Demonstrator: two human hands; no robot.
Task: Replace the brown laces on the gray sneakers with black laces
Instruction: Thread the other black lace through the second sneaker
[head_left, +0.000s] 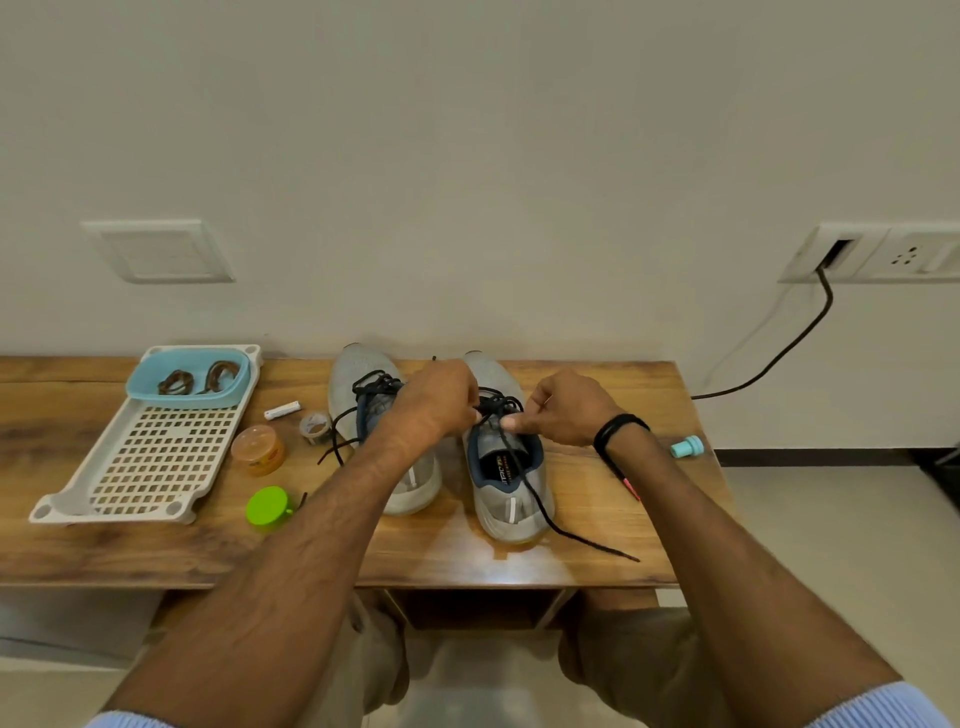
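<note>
Head view: a wood-grain surface stands against a plain pale wall, with light floor tiles below to the right. On the wall a blank white plate sits at left, and at right a socket panel has a black cable hanging from it down behind the surface.

Two gray sneakers stand side by side, toes to the wall. My left hand and right hand meet over the right sneaker. Both are curled and pinch its black lace at the upper eyelets. One loose end runs back over the heel onto the surface. The left sneaker carries another black lace, its ends trailing to the left. The brown laces lie coiled in a blue bowl at the far end of a white slotted tray.

Near the tray are an orange jar, a green lid, a tape roll and a white stick. A teal cap lies at far right.

The right sneaker's insole shows lettering, too small for me to read.
</note>
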